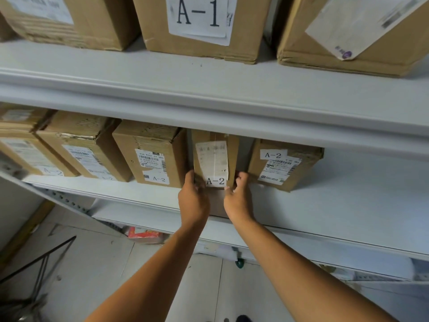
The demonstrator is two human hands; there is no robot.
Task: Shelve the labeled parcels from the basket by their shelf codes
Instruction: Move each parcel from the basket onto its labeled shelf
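A narrow cardboard parcel (214, 159) labelled A-2 stands upright on the middle shelf (336, 205), between two other A-2 boxes. My left hand (193, 198) grips its lower left edge and my right hand (239, 196) grips its lower right edge. The parcel's base sticks out toward the shelf's front edge. To its left stands another A-2 box (151, 156), to its right a lower A-2 box (284, 165). A black wire frame (41, 263) that may be the basket shows at the lower left.
The upper shelf (209, 84) carries large cartons, one marked A-1 (199, 24). More A-2 boxes (76, 147) fill the middle shelf's left end; its right part is bare. A red packet (145, 234) lies on a lower shelf. Tiled floor below.
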